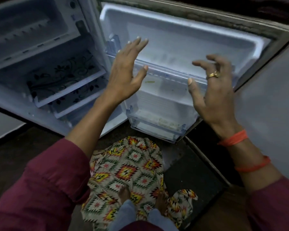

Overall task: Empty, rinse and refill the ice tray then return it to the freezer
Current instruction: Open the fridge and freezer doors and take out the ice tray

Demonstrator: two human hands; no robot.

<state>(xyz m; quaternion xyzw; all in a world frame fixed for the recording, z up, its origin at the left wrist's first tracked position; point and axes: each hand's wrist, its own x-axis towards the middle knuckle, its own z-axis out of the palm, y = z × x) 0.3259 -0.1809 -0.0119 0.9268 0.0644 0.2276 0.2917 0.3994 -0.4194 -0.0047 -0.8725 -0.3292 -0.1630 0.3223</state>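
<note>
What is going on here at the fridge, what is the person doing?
A person stands at the open fridge. Both hands are raised before the door shelf and hold nothing: the left hand flat, the right hand loosely curled. The freezer compartment at the upper left stands open. No ice tray shows clearly.

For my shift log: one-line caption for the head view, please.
Empty left hand and right hand hover before the white fridge door's clear plastic shelf; no ice tray visible.
</note>
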